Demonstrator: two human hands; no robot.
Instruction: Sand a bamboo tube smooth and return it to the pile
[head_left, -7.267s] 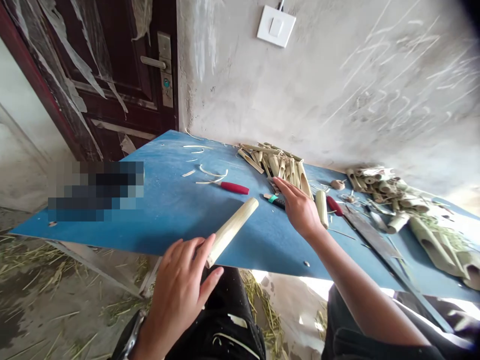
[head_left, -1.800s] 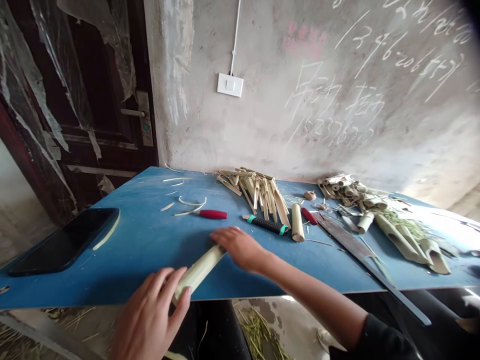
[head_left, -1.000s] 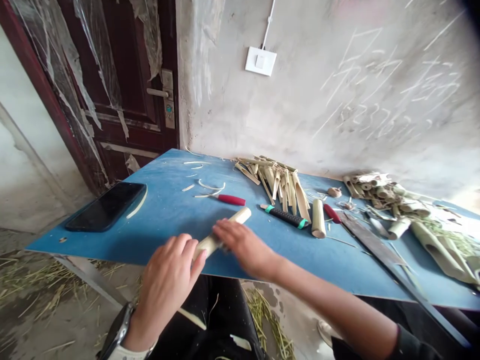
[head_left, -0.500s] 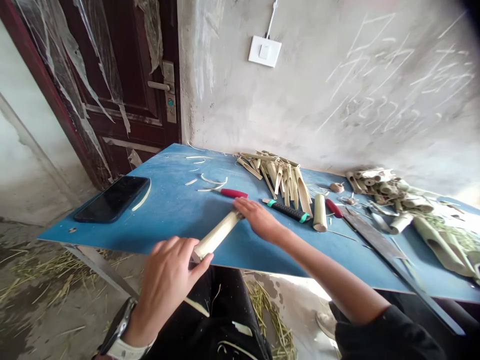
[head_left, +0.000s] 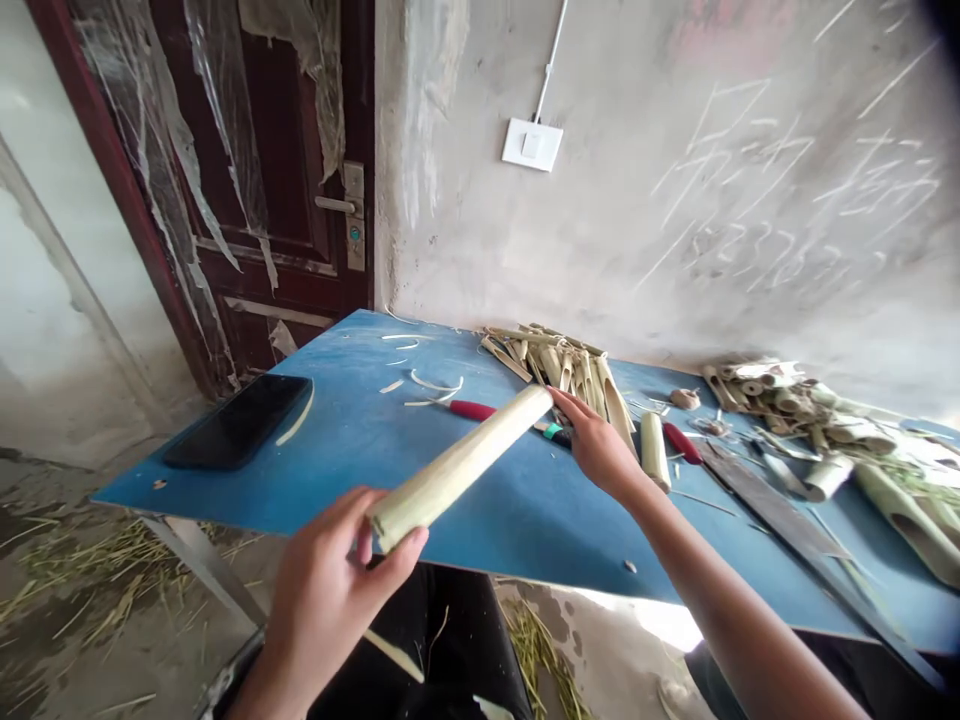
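Plainly, our left hand (head_left: pixel 328 575) has its grip closed around the near end of a bamboo tube (head_left: pixel 465 465), thumb on one side and fingers on the other. Our right hand (head_left: pixel 598 442) reaches the far end with its fingers; its thumb is out of sight, so we cannot tell whether that grip closes. Between our hands the tube slants away from us, seemingly lifted over the blue tabletop (head_left: pixel 300 500).

As far as we can judge, the tube's outside looks pale and smooth, and pale shavings (head_left: pixel 439 384) suggest some paring is done. We see no opening along its visible side, while pieces in the pile (head_left: pixel 581 375) have long slanted ones; how much is left, we cannot say.

Just beyond the tube, it partly covers a red handle (head_left: pixel 472 410) and a black handle (head_left: pixel 556 433). To our right, a short tube (head_left: pixel 654 450) and a long blade (head_left: pixel 765 495) crowd the space. We have more room leftward, up to the phone (head_left: pixel 238 420). The front edge runs beneath our near end, so that end has little support below.
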